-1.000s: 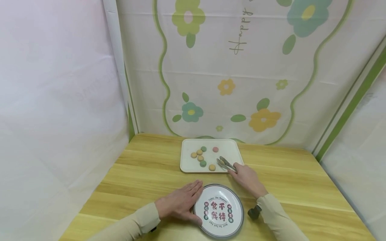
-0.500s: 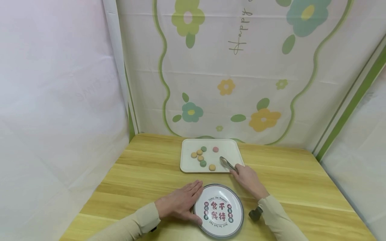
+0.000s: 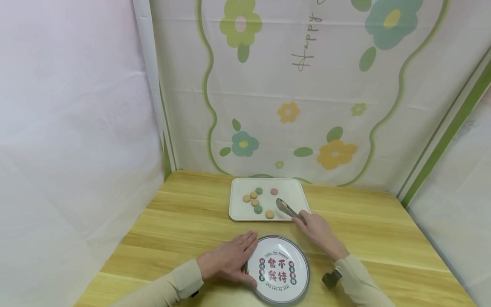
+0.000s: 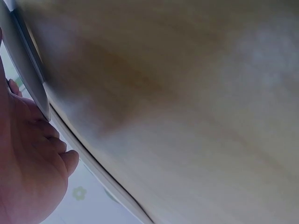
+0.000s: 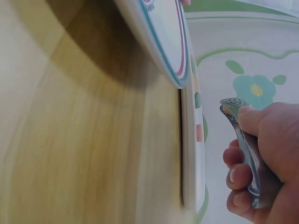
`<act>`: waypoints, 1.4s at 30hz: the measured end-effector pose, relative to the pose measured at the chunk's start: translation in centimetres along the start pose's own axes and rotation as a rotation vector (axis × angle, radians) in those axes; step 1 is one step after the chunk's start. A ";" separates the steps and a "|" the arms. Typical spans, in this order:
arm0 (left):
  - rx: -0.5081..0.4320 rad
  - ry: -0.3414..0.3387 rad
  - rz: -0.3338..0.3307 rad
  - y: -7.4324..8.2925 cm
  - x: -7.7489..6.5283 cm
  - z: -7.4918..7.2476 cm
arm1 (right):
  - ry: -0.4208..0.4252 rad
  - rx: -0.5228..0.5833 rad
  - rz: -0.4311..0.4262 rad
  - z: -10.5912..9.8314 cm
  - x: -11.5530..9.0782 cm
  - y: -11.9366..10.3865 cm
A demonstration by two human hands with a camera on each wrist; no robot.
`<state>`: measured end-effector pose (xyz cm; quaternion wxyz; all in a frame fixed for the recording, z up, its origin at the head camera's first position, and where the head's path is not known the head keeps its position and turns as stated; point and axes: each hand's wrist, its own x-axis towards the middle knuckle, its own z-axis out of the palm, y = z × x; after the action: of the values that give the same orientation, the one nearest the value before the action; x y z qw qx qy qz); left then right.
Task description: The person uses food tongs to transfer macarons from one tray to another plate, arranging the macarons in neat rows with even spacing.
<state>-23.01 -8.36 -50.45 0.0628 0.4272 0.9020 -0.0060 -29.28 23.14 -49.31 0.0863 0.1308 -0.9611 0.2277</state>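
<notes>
My right hand (image 3: 316, 230) grips a pair of metal tongs (image 3: 287, 208) over the right part of a white tray (image 3: 238, 215). In the right wrist view, thumb and fingers squeeze the tongs (image 5: 247, 144), with a bit of something yellow (image 5: 227, 110) between their perforated tips. Several macarons lie on the tray: yellow ones (image 3: 270, 214), green ones (image 3: 258, 209) and a pink one (image 3: 274, 192). My left hand (image 3: 234, 258) rests against the left rim of a round white plate (image 3: 278, 294), fingers straight and thumb along its edge. The left palm (image 4: 32, 163) shows in the left wrist view.
A wooden table (image 3: 184, 204) carries the tray at the back and the plate in front. A flower-patterned cloth (image 3: 261, 102) hangs behind, with white cloth walls on both sides. A dark camera (image 3: 331, 279) hangs under the right wrist.
The tongs' two tips, apart a second ago, have come together, and the tongs have turned and shifted slightly. My left hand and the plate have stayed put.
</notes>
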 end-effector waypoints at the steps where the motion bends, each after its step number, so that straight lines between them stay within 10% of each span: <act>1: 0.002 0.000 -0.002 0.0 0.0 0.0 | 0.011 -0.004 -0.022 0.0 -0.1 0.0; 25: -0.019 0.010 0.005 -0.1 -0.2 -0.1 | -0.132 -0.038 -0.273 -2.0 -3.3 -1.3; 42: 0.022 0.023 0.016 0.0 -0.1 0.0 | -0.248 0.123 -0.262 -1.0 -5.2 -1.5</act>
<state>-22.91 -8.45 -50.39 0.0477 0.4349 0.8991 -0.0103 -23.81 23.46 -48.95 -0.0119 0.2870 -0.9233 0.2550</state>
